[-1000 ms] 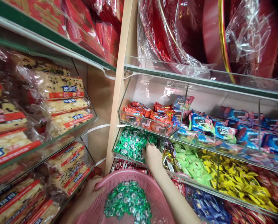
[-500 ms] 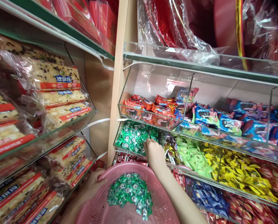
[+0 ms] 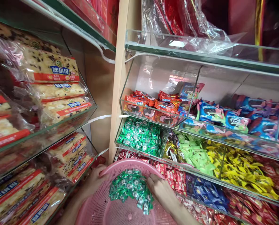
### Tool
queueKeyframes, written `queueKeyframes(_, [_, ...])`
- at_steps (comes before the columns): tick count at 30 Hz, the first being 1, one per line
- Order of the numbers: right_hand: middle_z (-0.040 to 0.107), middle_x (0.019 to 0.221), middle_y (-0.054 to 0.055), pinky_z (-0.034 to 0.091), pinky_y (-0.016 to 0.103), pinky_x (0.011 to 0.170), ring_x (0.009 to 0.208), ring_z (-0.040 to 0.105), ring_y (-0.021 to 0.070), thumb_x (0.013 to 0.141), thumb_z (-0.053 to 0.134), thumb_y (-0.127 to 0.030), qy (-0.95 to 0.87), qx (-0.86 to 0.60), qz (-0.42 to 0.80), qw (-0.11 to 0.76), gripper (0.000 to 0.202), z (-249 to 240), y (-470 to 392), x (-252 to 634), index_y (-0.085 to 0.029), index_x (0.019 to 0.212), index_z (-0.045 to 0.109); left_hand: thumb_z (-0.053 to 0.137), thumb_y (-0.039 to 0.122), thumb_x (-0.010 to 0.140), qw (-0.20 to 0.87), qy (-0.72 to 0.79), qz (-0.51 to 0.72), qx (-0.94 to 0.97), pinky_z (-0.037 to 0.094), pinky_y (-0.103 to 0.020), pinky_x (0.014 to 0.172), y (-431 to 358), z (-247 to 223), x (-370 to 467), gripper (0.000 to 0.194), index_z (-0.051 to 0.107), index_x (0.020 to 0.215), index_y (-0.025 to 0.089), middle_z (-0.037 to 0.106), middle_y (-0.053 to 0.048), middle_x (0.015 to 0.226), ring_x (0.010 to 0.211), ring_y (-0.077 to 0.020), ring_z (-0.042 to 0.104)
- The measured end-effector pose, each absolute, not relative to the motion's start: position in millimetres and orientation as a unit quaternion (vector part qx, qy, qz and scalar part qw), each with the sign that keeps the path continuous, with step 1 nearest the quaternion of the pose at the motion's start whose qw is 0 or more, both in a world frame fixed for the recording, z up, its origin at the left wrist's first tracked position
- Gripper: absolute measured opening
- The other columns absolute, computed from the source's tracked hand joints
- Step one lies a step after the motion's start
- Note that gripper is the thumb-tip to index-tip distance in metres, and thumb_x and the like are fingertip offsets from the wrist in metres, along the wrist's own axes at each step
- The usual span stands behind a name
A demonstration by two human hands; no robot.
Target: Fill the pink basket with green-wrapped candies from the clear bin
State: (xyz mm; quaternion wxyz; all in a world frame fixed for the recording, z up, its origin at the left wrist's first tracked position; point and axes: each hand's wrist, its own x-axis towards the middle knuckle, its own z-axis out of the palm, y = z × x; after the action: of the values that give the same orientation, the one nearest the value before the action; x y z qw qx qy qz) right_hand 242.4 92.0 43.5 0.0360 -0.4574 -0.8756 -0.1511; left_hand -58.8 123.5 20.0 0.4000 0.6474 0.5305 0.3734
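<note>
A pink plastic basket (image 3: 127, 163) fills the bottom centre, with a heap of green-wrapped candies (image 3: 131, 187) inside. My left hand (image 3: 97, 176) grips the basket's rim on its left side. Over the right inner side of the basket is my right hand (image 3: 156, 186), its fingers curled down beside the green heap; whatever they hold, if anything, is hidden. Behind the basket, a glass shelf bin holds more green-wrapped candies (image 3: 140, 136).
Packaged pastries (image 3: 59, 70) stand on glass shelves at the left. A wooden post (image 3: 119, 78) rises between the shelf units. To the right are bins of light green candies (image 3: 195, 153), yellow candies (image 3: 237, 168) and blue ones (image 3: 207, 190). Above lie red snack packs (image 3: 141, 100).
My right hand has moved from the green candy bin down and back to the basket. My left hand still holds the rim. The view has shifted slightly.
</note>
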Motion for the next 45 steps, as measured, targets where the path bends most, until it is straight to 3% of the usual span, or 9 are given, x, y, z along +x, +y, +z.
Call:
queueKeyframes(6, [0.061,0.077,0.004,0.038,0.023,0.052,0.071,0.061,0.0165,0.084,0.047,-0.004,-0.868,-0.463,-0.179,-0.016,0.015,25.5,98.5,252.3,-0.017,0.081,0.054,0.056,0.024,0.070,0.401,0.531,0.383,0.641,0.046,-0.028,0.070,123.6,20.0,-58.5,0.018,0.068,0.078,0.014,0.066,-0.003,0.079,0.077,-0.0209,0.060])
queueKeyframes(12, [0.065,0.088,0.008,0.044,0.025,0.055,0.077,0.063,0.0197,0.085,0.043,-0.003,-0.868,-0.461,-0.167,-0.081,0.022,19.2,104.4,245.8,-0.015,0.096,0.058,0.054,0.024,0.071,0.397,0.535,0.374,0.646,0.046,-0.030,0.072,122.2,22.1,-57.4,0.020,0.068,0.080,0.013,0.064,-0.005,0.081,0.079,-0.0215,0.060])
queueKeyframes(28, [0.065,0.099,0.013,0.049,0.028,0.062,0.084,0.064,0.0217,0.077,0.039,0.006,-0.866,-0.467,-0.123,-0.128,0.041,25.2,115.3,231.1,-0.010,0.110,0.056,0.055,0.027,0.067,0.393,0.547,0.374,0.638,0.045,-0.027,0.066,117.4,34.4,-52.1,0.017,0.065,0.069,0.014,0.062,-0.002,0.074,0.073,-0.0195,0.058])
queueKeyframes(40, [0.065,0.096,0.011,0.047,0.026,0.062,0.080,0.064,0.0192,0.079,0.042,0.003,-0.853,-0.503,-0.097,-0.102,0.036,22.0,115.1,232.8,-0.012,0.108,0.057,0.054,0.027,0.070,0.381,0.541,0.367,0.654,0.045,-0.029,0.069,119.1,28.6,-53.9,0.019,0.066,0.074,0.013,0.063,-0.004,0.078,0.075,-0.0211,0.059])
queueKeyframes(45, [0.064,0.083,0.006,0.041,0.023,0.058,0.069,0.062,0.0150,0.089,0.042,-0.015,-0.866,-0.492,-0.087,-0.015,0.017,65.5,101.1,216.4,-0.016,0.089,0.059,0.059,0.029,0.066,0.395,0.547,0.388,0.628,0.047,-0.030,0.075,119.8,26.5,-54.6,0.021,0.070,0.076,0.015,0.067,-0.004,0.081,0.080,-0.0224,0.061])
